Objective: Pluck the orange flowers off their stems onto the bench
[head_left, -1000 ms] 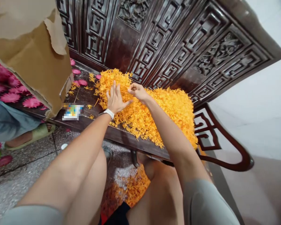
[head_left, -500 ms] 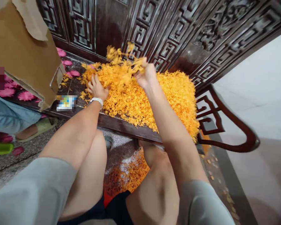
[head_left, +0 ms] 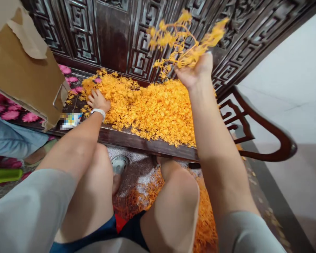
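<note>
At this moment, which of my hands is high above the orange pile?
The right hand, holding orange sprigs; the left hand, wearing the white band, is down at the pile.

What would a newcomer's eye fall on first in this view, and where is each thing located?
Probably first the bright orange-yellow heap of flowers, spread along the dark wooden bench. Next, the loose bunch that the right hand holds up before the carved backrest, while the left hand lies at the heap's left end. Pink flowers also stand out, around the cardboard box at far left.
</note>
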The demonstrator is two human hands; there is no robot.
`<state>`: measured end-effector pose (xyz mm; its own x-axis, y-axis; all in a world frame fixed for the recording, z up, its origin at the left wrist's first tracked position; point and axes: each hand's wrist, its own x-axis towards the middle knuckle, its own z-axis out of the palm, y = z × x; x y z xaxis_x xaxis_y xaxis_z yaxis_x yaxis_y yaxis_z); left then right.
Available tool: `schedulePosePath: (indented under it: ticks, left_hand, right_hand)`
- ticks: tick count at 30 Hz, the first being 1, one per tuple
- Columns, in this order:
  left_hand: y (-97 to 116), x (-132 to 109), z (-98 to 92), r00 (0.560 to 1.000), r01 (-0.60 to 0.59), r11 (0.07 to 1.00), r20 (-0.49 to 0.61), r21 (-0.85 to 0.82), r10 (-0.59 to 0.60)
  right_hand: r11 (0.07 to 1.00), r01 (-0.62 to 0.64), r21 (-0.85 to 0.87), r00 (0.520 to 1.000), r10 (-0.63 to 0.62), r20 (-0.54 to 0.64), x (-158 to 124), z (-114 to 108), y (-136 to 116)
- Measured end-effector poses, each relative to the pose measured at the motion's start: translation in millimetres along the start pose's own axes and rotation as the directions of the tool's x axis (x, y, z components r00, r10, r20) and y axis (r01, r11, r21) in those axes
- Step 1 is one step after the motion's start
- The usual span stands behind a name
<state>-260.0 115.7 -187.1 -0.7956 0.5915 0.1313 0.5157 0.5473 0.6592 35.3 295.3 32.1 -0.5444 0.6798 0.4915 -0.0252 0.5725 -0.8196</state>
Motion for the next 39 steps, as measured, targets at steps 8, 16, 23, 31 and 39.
schedulePosePath:
  ticks: [8, 16, 23, 31, 39]
  left_hand:
    - [104.6, -30.1, -55.1, 0.946, -0.323, 0.866, -0.145, -0.381, 0.289]
    - [186.0, -132.2, -48.3, 0.692, -0.418, 0.476, 0.067, -0.774, 0.718]
    - [174.9, -103.9, -37.0, 0.783, -0.273, 0.516, 0.123, -0.812, 0.609]
    - [173.5, -100.0, -37.5, 0.833, -0.157, 0.520, 0.171, -0.840, 0.527]
    - [165.1, -103.4, -29.7, 0.635, -0.259, 0.553, 0.291, -0.792, 0.715]
  right_hand:
    - [0.982, -0.143, 0.121, 0.975, 0.161, -0.153, -91.6, -19.1, -22.5]
    - [0.927, -0.250, 0.280, 0.951, 0.289, -0.108, -143.2, 59.2, 4.2]
    - [0.966, -0.204, 0.160, 0.975, 0.186, 0.122, -149.2, 90.9, 2.0]
    - [0.910, -0.294, 0.292, 0.954, 0.296, 0.036, -157.2, 90.5, 13.4]
    - [0.836, -0.274, 0.476, 0.891, 0.407, -0.202, -151.9, 81.6, 18.3]
